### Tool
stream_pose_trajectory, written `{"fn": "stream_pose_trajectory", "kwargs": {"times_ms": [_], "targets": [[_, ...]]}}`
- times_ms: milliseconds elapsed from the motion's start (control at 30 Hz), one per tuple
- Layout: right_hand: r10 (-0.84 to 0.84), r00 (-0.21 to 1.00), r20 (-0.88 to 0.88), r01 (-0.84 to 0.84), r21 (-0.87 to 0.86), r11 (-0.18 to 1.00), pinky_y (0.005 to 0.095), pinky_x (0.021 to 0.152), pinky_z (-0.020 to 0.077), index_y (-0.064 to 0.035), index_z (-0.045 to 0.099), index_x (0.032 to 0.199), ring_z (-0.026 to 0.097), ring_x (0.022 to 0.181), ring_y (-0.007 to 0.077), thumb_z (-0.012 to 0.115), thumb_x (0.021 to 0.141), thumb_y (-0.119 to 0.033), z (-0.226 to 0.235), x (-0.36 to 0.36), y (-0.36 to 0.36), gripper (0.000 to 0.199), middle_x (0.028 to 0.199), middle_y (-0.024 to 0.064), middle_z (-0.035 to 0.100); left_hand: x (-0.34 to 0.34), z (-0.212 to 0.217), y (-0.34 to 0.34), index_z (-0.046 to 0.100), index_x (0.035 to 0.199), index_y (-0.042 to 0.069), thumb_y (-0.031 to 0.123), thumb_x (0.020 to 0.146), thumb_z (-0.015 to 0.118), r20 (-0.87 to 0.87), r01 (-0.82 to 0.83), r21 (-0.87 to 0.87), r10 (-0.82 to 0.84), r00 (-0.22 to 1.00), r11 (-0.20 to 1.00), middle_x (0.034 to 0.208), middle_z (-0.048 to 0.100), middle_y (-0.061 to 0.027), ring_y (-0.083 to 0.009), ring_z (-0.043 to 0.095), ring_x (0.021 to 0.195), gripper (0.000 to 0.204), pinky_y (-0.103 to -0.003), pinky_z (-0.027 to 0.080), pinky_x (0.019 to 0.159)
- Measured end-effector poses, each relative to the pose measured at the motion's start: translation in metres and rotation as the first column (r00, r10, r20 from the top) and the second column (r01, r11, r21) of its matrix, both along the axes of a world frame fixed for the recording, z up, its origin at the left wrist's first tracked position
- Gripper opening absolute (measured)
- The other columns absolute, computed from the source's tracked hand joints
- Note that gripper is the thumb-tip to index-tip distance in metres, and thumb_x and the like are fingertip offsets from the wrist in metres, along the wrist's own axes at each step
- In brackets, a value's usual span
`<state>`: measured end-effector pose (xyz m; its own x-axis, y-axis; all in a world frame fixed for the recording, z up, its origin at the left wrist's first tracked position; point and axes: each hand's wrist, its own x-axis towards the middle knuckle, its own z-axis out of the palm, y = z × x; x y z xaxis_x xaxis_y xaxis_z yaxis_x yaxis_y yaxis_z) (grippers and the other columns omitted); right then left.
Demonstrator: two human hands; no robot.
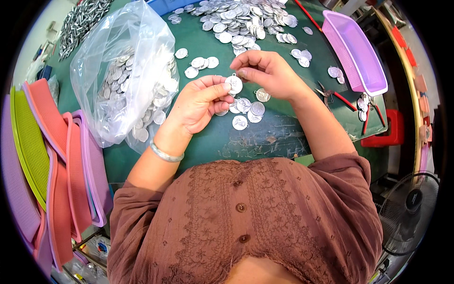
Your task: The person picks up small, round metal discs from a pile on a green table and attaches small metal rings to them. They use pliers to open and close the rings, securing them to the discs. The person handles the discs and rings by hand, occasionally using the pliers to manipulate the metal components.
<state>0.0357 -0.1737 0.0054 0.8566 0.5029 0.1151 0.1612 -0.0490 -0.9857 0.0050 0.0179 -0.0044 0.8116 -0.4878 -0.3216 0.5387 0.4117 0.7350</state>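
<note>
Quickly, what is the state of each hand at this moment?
Left hand: closed, pinching a round silver medal.
Right hand: fingers curled at the same medal's top; its grip cannot be told.

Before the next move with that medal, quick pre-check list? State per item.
1. Round silver medal pinched in left hand fingertips: ok.
2. Right hand at the medal's top edge, near its loop: ok; exact contact cannot tell.
3. Small ring on the loop: cannot tell, too small.
4. Small group of medals on the green mat below the hands, within reach: ok.
5. Red-handled pliers lie on the mat beside the right forearm, untouched: ok.
6. Clear bag of medals sits left of the hands, mouth state cannot tell.
</note>
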Motion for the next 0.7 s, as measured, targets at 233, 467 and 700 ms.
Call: {"fn": "stream_pose_trajectory", "kwargs": {"times_ms": [233, 467, 700], "targets": [[0.068, 0.971, -0.228, -0.068, 0.004, 0.998, 0.0199, 0.057, 0.0417, 0.0001, 0.058, 0.089, 0.052, 0.064, 0.0072, 0.051, 0.083, -0.013, 0.0059, 0.0013, -0.0047, 0.016, 0.072, 0.0011, 0.058, -0.0018, 0.0019, -0.0015, 0.056, 0.093, -0.002, 0.006, 0.081, 0.054, 0.082, -0.126, 0.093, 0.118, 0.99, 0.988, 0.083, 0.061, -0.0078, -0.0116, 0.059, 0.068, 0.015, -0.022, 0.05, 0.061], [0.055, 0.965, -0.257, -0.053, 0.015, 0.999, 0.019, 0.055, 0.0421, -0.0003, 0.058, 0.089, 0.053, 0.061, 0.0071, 0.054, 0.082, -0.013, 0.0067, -0.0015, -0.0042, 0.015, 0.07, 0.0022, 0.059, -0.0021, 0.0015, -0.0025, 0.056, 0.095, -0.003, 0.006, 0.081, 0.053, 0.137, -0.168, 0.074, 0.156, 0.978, 0.983, 0.084, 0.061, -0.0099, -0.0142, 0.06, 0.07, 0.017, -0.024, 0.051, 0.065], [0.051, 0.949, -0.31, -0.045, 0.027, 0.999, 0.0197, 0.053, 0.0415, 0.0009, 0.058, 0.089, 0.054, 0.06, 0.0083, 0.054, 0.081, -0.013, 0.0067, -0.0001, -0.0053, 0.016, 0.071, 0.0028, 0.059, -0.0022, 0.001, -0.0013, 0.055, 0.096, -0.004, 0.007, 0.082, 0.052, 0.122, -0.156, 0.06, 0.148, 0.981, 0.986, 0.084, 0.061, -0.0107, -0.0155, 0.06, 0.071, 0.017, -0.025, 0.051, 0.066]]}}
